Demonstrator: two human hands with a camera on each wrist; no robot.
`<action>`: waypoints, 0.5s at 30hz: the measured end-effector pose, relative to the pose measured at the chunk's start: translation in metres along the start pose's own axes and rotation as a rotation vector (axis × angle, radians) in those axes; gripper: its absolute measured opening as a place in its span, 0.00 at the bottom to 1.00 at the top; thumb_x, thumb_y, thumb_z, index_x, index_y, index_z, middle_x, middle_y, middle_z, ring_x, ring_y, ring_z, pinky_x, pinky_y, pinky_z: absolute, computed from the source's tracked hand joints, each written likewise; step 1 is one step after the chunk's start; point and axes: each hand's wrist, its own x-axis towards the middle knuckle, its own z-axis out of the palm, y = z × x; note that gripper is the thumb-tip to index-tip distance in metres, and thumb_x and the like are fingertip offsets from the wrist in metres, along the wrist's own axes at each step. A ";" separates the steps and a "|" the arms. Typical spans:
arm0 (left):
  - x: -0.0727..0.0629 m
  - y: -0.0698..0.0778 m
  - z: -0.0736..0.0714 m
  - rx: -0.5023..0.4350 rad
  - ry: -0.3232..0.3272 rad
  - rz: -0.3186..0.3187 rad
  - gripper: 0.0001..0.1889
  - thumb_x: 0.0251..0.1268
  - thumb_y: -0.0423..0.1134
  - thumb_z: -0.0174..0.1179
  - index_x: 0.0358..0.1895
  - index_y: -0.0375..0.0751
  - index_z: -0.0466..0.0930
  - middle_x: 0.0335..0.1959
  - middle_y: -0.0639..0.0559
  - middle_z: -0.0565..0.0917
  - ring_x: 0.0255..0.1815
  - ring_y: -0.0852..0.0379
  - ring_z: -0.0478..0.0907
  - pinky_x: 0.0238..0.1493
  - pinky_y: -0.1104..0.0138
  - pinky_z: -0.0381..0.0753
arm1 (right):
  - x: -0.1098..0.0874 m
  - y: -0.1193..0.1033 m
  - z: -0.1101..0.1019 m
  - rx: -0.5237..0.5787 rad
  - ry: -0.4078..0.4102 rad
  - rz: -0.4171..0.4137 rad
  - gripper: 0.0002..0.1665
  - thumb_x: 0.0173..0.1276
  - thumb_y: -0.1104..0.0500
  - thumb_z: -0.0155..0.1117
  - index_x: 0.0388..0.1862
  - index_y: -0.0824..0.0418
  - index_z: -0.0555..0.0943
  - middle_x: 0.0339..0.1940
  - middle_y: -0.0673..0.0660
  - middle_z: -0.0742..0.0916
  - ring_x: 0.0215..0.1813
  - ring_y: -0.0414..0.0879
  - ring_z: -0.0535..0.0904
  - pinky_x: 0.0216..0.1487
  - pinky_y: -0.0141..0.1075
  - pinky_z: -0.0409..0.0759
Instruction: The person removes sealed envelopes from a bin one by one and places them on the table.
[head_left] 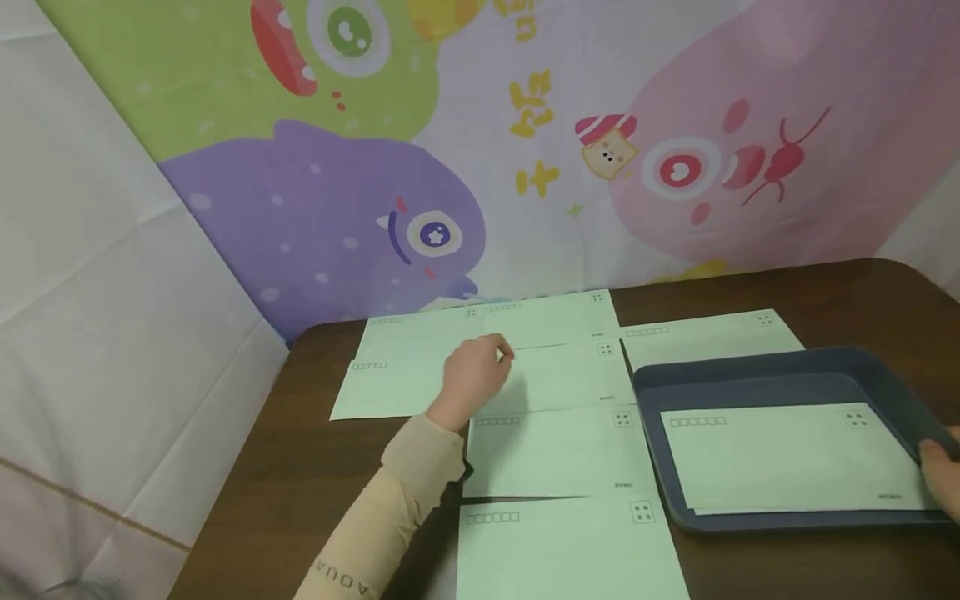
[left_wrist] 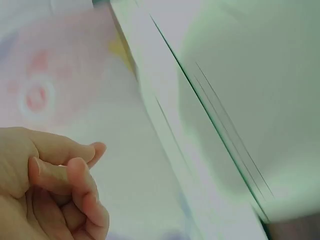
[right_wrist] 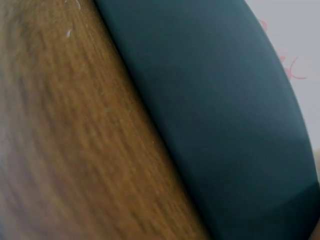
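Note:
Over the rows of pale envelopes (head_left: 555, 454) on the table, my left hand (head_left: 476, 375) hovers with loosely curled fingers. Nothing lies between its thumb and fingers in the left wrist view, where the hand (left_wrist: 55, 185) appears at lower left. At the right edge of the head view, my right hand (head_left: 943, 471) grips the rim of a dark blue tray (head_left: 757, 387), its thumb over the edge. Inside the tray lies a small stack of envelopes (head_left: 787, 458). The right wrist view is filled by the tray's outer side (right_wrist: 210, 115); the right fingers are mostly hidden there.
Several envelopes form a column in the middle, with others beside it at the back left. Another envelope (head_left: 705, 333) lies behind the tray, partly covered by it. A cartoon-printed cloth (head_left: 555, 233) hangs behind the dark wooden table (head_left: 300, 492).

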 end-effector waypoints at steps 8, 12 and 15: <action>-0.008 0.081 0.018 0.076 -0.034 0.276 0.08 0.63 0.41 0.53 0.41 0.47 0.80 0.20 0.58 0.78 0.17 0.65 0.67 0.18 0.74 0.64 | -0.002 0.000 0.002 0.017 0.007 -0.019 0.22 0.73 0.63 0.34 0.62 0.73 0.60 0.58 0.73 0.66 0.58 0.66 0.61 0.59 0.55 0.58; -0.011 0.109 0.034 0.142 -0.086 0.476 0.11 0.62 0.45 0.55 0.46 0.49 0.80 0.37 0.60 0.81 0.32 0.66 0.75 0.31 0.76 0.69 | 0.000 0.001 0.002 0.010 -0.003 -0.014 0.22 0.73 0.63 0.35 0.62 0.73 0.60 0.57 0.73 0.66 0.57 0.66 0.62 0.57 0.55 0.60; -0.014 0.125 0.049 0.216 -0.159 0.583 0.15 0.63 0.49 0.54 0.50 0.51 0.78 0.44 0.61 0.80 0.39 0.66 0.76 0.36 0.76 0.71 | 0.002 0.001 -0.001 -0.004 -0.029 -0.015 0.22 0.73 0.63 0.35 0.61 0.74 0.60 0.54 0.74 0.67 0.54 0.67 0.64 0.52 0.56 0.62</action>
